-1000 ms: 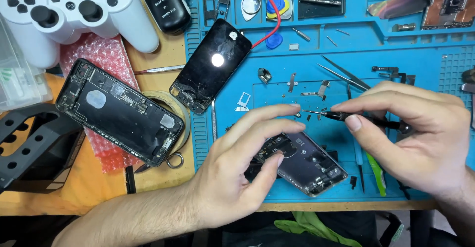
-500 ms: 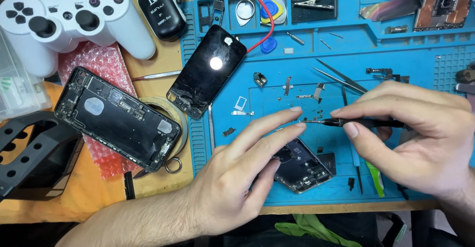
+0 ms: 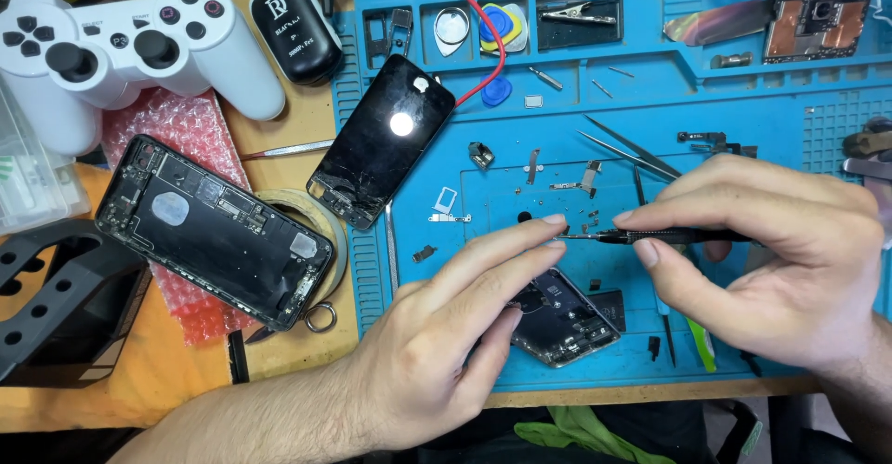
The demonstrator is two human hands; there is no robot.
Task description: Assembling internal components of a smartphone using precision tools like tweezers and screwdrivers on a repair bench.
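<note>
My right hand (image 3: 776, 260) grips a thin black screwdriver (image 3: 674, 235), held level with its tip pointing left. My left hand (image 3: 455, 329) hovers over an opened phone body (image 3: 567, 320) on the blue work mat (image 3: 743, 120); its index and middle fingertips touch the screwdriver's tip. The left palm hides part of the phone. Tiny screws and metal brackets (image 3: 557, 178) lie scattered on the mat just beyond my fingers, with tweezers (image 3: 627, 148) next to them.
A cracked black screen panel (image 3: 381, 139) lies across the mat's left edge. A second opened phone (image 3: 214, 230) rests on pink bubble wrap. A white game controller (image 3: 121, 51), a black bottle (image 3: 293, 23), a circuit board (image 3: 818, 18) and plastic picks (image 3: 502, 29) sit further back.
Both hands have stayed over the small phone. My left fingertips have drawn closer to the screwdriver tip, and the phone has shifted slightly under my left hand.
</note>
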